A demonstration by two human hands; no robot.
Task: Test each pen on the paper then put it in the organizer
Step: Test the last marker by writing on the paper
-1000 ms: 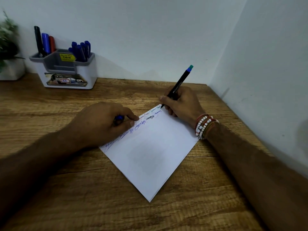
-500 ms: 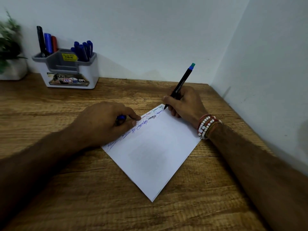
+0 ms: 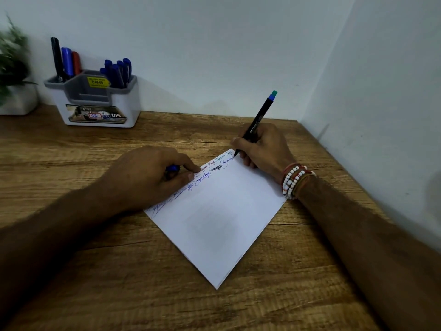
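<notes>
Both forearms reach in from the bottom corners over the wooden table (image 3: 83, 295) and converge on the sheet of paper (image 3: 214, 223), which lies turned like a diamond with one corner pointing toward the person. The left hand (image 3: 152, 175) rests knuckles-up on the sheet's upper left edge, its fingers curled together with thumb and forefinger tips pressing the paper down; a blue cap (image 3: 173, 168) shows inside the curl. Lines of scribbled writing run along that edge. The right hand (image 3: 265, 145), beaded bracelets (image 3: 294, 180) at its wrist, sits at the paper's far corner, thumb and fingers pinching a black pen (image 3: 256, 121) low on the barrel. The pen tilts up and to the right, its tip at the paper's far edge. Farther back, near the wall at left, stands the organizer (image 3: 95, 101) with pens upright in two compartments, beside a potted plant (image 3: 14, 75).
</notes>
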